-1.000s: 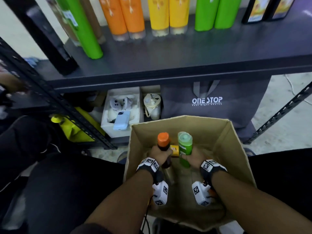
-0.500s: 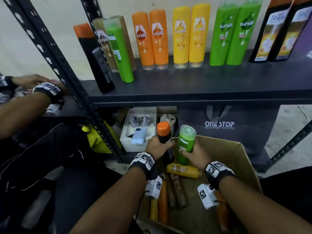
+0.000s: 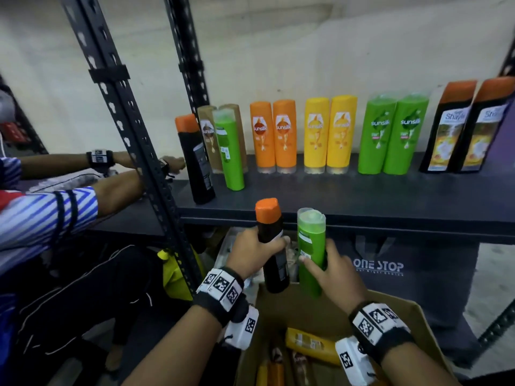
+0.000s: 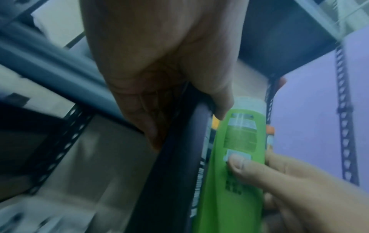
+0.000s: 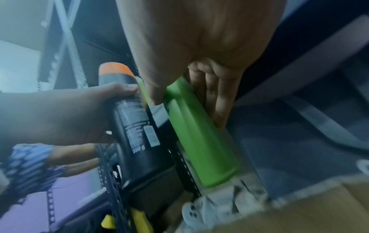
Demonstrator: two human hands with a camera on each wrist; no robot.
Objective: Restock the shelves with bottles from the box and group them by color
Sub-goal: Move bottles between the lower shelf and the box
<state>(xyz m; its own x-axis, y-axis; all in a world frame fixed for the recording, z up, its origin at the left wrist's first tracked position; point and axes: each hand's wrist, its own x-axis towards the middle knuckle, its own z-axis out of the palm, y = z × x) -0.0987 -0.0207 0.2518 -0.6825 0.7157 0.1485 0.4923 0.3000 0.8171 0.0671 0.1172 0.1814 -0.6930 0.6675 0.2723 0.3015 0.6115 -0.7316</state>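
Note:
My left hand (image 3: 257, 250) grips a black bottle with an orange cap (image 3: 271, 246), held upright just below the front edge of the dark shelf (image 3: 362, 196). Beside it my right hand (image 3: 328, 270) holds a green bottle (image 3: 310, 249), also upright. Both show in the left wrist view, black bottle (image 4: 179, 157) and green bottle (image 4: 233, 165), and in the right wrist view, black bottle (image 5: 135, 129) and green bottle (image 5: 197, 134). The cardboard box (image 3: 412, 313) sits under my wrists with a yellow bottle (image 3: 309, 342) and others lying inside.
On the shelf stand pairs of orange (image 3: 273, 135), yellow (image 3: 330, 133), green (image 3: 393, 133) and black bottles (image 3: 462, 126), plus a black (image 3: 195, 160), a green (image 3: 230, 151) and brown ones at the left. Another person's arms (image 3: 83, 190) reach past the black upright (image 3: 133, 140). A grey bag (image 3: 404, 274) stands behind the box.
Both hands have lifted the black and green bottles out of the box up toward the shelf edge. My view has tilted upward, showing more of the shelf.

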